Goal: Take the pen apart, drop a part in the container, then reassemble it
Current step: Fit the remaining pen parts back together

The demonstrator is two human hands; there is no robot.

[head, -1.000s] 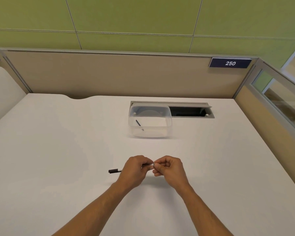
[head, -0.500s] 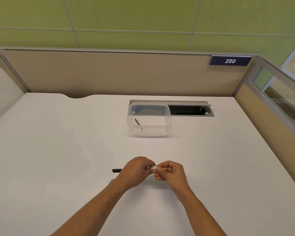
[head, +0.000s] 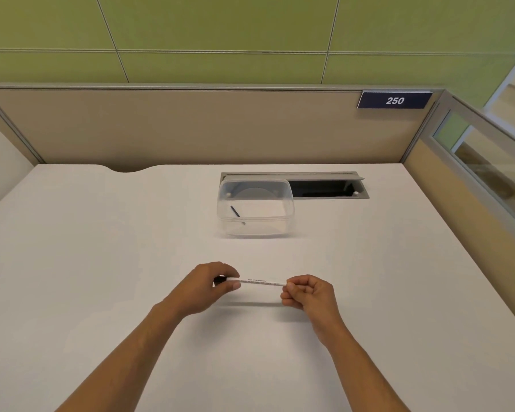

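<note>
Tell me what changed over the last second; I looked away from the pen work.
The hands drew apart: the right hand slid out to the pen's right end, baring the white barrel, while the left hand kept the black-tipped end. Both still grip it. The container and the thin dark part inside stayed put.

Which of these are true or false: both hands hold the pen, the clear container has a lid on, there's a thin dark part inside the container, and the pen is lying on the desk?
1. Both hands hold the pen. True: the left hand and right hand grip opposite ends of the white pen barrel.
2. The clear plastic container has a lid on. False: it is open.
3. A thin dark part lies inside it. True.
4. The pen lies on the white desk. False: it is held above it, casting a shadow below.
</note>
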